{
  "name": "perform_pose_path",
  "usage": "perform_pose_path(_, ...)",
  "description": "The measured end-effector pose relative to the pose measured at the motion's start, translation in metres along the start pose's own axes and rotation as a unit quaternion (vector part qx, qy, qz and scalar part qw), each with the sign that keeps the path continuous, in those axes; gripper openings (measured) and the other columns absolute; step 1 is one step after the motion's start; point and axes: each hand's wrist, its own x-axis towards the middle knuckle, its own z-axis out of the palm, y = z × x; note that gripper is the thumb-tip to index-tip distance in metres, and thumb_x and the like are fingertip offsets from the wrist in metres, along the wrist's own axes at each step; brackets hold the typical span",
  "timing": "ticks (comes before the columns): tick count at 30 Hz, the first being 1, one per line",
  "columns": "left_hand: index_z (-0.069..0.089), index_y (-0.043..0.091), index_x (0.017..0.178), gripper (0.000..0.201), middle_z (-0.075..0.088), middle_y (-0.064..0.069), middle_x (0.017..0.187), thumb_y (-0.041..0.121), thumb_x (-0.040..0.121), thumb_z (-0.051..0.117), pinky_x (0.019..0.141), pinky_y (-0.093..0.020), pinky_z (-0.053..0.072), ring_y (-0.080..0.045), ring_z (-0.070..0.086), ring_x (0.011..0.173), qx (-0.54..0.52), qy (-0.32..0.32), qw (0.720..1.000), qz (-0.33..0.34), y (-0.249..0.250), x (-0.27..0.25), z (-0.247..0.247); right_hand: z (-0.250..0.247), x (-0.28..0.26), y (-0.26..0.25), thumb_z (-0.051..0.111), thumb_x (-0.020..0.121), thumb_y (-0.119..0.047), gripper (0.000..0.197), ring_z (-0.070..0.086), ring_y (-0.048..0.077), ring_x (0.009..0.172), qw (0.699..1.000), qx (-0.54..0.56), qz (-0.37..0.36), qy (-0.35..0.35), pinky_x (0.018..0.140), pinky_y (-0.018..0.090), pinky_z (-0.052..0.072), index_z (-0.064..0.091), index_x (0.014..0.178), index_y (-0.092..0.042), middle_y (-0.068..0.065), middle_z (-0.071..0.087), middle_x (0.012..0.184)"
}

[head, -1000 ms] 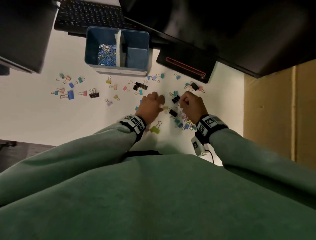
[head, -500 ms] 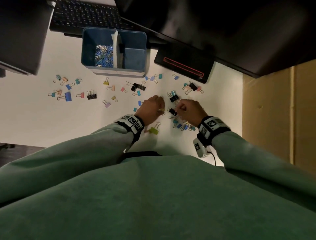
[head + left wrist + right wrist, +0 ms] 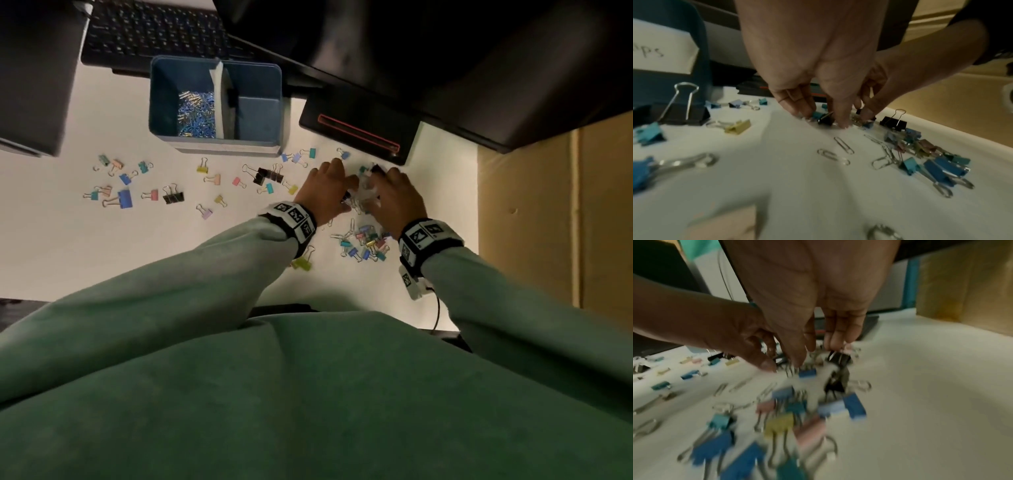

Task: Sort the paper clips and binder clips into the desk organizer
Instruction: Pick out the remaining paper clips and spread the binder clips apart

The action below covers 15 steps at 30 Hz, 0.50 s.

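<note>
Fingers (image 3: 803,105) of the left hand (image 3: 325,195) and of the right hand (image 3: 397,198) curl down, tips together, into a cluster of binder clips (image 3: 364,186) near the counter's (image 3: 68,257) right edge; whether either hand actually pinches a clip I cannot tell. More binder clips (image 3: 364,245) and loose paper clips (image 3: 842,144) lie just nearer the front edge, others scattered toward the left. Toward the back edge stands the blue desk organizer (image 3: 260,147), paper clips (image 3: 197,113) in its left compartment
</note>
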Motion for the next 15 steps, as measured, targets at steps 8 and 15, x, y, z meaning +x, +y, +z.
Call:
perform_pose_path(8, 0.063, 0.014, 0.106, 0.017, 0.057, -0.007, 0.106, 0.021, 0.090, 0.064, 0.083, -0.031, 0.051, -0.019, 0.057, 0.088, -0.134, 0.052, 0.989, -0.036, -0.033, -0.011, -0.002, 0.004, -0.011, 0.023, 0.059, 0.090, -0.010, 0.023, 0.054, 0.031, 0.106, 0.998, 0.029, 0.050, -0.009, 0.083, 0.038, 0.047, 0.055, 0.113, -0.009, 0.014, 0.056, 0.115)
perform_pose_path(15, 0.064, 0.024, 0.114, 0.030, 0.060, -0.003, 0.109, 0.017, 0.085, 0.063, 0.094, -0.040, 0.042, -0.023, 0.054, 0.102, -0.014, 0.103, 0.994, -0.038, -0.045, -0.018, -0.002, 0.014, -0.004, 0.005, 0.068, 0.086, -0.033, 0.035, 0.054, 0.028, 0.110, 0.999, -0.036, 0.009, 0.032, 0.094, 0.041, 0.043, 0.060, 0.112, -0.010, 0.012, 0.057, 0.123)
